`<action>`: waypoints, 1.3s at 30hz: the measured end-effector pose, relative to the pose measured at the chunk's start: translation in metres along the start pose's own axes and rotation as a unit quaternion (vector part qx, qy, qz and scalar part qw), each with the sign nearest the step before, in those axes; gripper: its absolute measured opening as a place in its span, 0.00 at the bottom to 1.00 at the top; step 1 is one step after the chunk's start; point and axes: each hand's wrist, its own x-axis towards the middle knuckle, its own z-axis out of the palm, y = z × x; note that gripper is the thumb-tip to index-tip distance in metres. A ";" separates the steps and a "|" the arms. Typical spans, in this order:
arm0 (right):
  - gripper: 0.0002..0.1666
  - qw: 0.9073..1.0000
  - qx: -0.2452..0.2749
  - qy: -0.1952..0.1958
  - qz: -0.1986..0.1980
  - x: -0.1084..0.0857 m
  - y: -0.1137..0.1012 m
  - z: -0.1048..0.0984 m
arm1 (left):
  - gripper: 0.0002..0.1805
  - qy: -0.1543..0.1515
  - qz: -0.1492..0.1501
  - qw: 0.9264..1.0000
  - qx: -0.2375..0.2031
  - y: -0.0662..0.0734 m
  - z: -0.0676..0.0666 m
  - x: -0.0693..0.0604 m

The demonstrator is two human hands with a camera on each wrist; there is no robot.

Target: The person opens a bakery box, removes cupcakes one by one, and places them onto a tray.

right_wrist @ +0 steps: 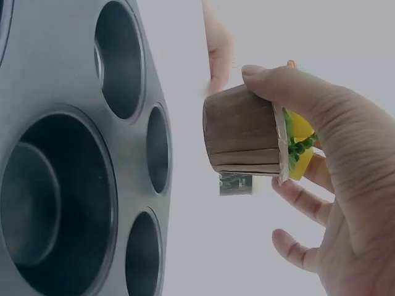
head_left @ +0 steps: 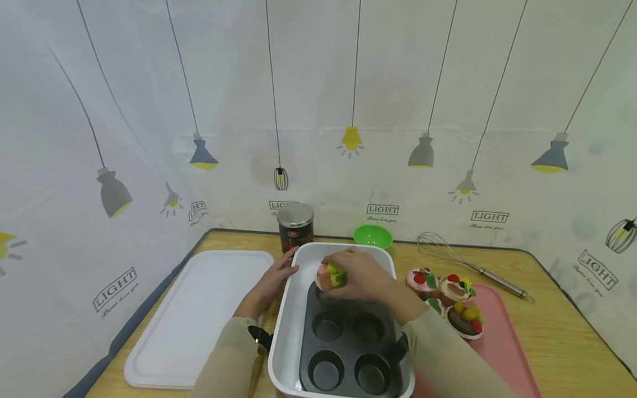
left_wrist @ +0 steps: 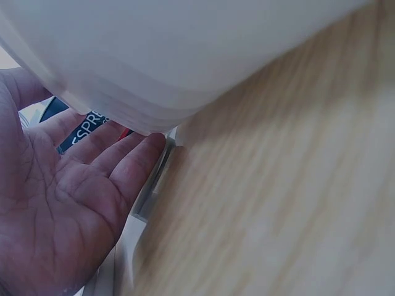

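My right hand [head_left: 360, 276] pinches a toy cupcake [head_left: 330, 276] over the far end of a dark muffin tin [head_left: 348, 340]. In the right wrist view the cupcake [right_wrist: 244, 132] has a brown pleated wrapper with yellow and green topping, tipped on its side between thumb and fingers. The tin lies inside a white rectangular pan [head_left: 286, 331]; its visible cups hold nothing, and its far part is hidden by my right hand. My left hand [head_left: 269, 284] rests at the pan's far left corner, fingers fairly straight [left_wrist: 133, 169] along the outer wall.
Several topped cupcakes [head_left: 455, 290] sit at the right, some on a pink tray [head_left: 497, 331]. A whisk [head_left: 468, 262] lies behind them. A green bowl [head_left: 373, 236] and an espresso can [head_left: 296, 226] stand at the back. On the left lies a white tray [head_left: 199, 315].
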 end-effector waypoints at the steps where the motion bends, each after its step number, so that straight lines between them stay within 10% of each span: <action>1: 0.39 1.000 -0.002 0.002 -0.002 -0.002 -0.001 -0.003 | 0.35 0.001 -0.001 1.000 0.002 0.000 0.000 0.000; 19: 0.39 0.987 0.149 0.046 0.051 -0.061 0.007 -0.034 | 0.35 0.002 -0.001 1.000 0.020 0.000 -0.004 -0.003; 39: 0.41 0.983 0.139 0.079 0.086 -0.097 0.026 -0.045 | 0.35 -0.009 0.005 1.000 0.017 0.000 -0.001 -0.003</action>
